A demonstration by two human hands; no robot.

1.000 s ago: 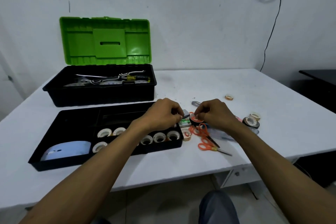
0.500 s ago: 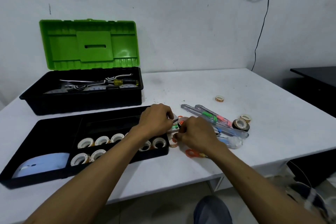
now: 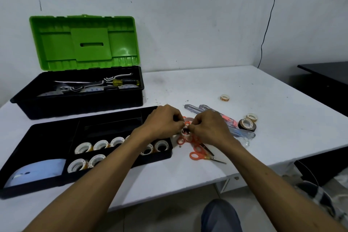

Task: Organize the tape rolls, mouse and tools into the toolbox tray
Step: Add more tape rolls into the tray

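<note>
A small white roll point(image 3: 185, 131) lies on the table point(image 3: 263, 90), just off the right end of the black tray point(image 3: 52, 137) and among the loops of orange scissors point(image 3: 197, 153). Both hands meet over it, knuckles up. The left hand point(image 3: 163, 120) and right hand point(image 3: 209, 128) have their fingers curled tight and their tips almost touching. They appear to pinch the roll from either side, though the contact itself is hidden beneath the fingers.

To do this step well, one hand should probably take a sure grip and lift the roll straight up, clear of the scissor loops, so nothing drags along. It then goes left, on edge like the filed rolls point(image 3: 101, 144). The front row seems to have room, but the left forearm hides part of it.

A pale blue mouse point(image 3: 37, 170) is already in the tray's near-left compartment. To the right, cutters point(image 3: 231, 120) and a black roll point(image 3: 247, 124) wait on the table.
</note>
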